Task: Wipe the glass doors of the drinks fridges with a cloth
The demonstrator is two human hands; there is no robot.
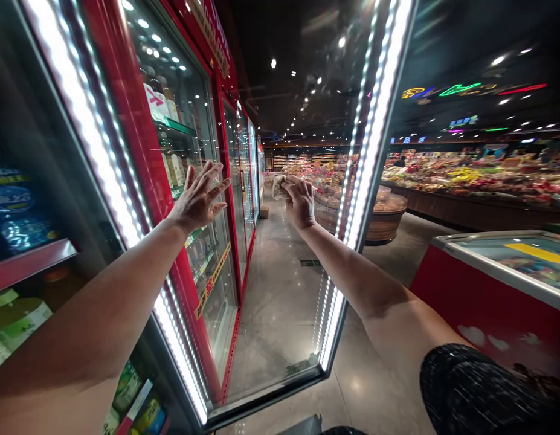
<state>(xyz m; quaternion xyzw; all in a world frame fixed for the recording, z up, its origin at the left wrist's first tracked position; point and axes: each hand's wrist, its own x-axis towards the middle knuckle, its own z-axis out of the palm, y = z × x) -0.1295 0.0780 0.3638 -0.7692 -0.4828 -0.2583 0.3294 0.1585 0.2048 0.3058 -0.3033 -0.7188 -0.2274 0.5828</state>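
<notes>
Partly inside right grip [301, 202]: cloth [279, 188]

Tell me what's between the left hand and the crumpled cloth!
In the head view, between the left hand and the crumpled cloth is just see-through door glass, with red-framed fridges showing through it.

Glass door [270, 272]: pane blocks straight-ahead reach. Lit strips [374, 139] edge door left and right. Near side of door: open air between left hand [200, 196] and right hand [301, 202]. Left of door: bottle shelf [35, 263] limits sideways room. Right of door: gap over floor [361, 374], then red freezer [465, 290] obstructs.
</notes>
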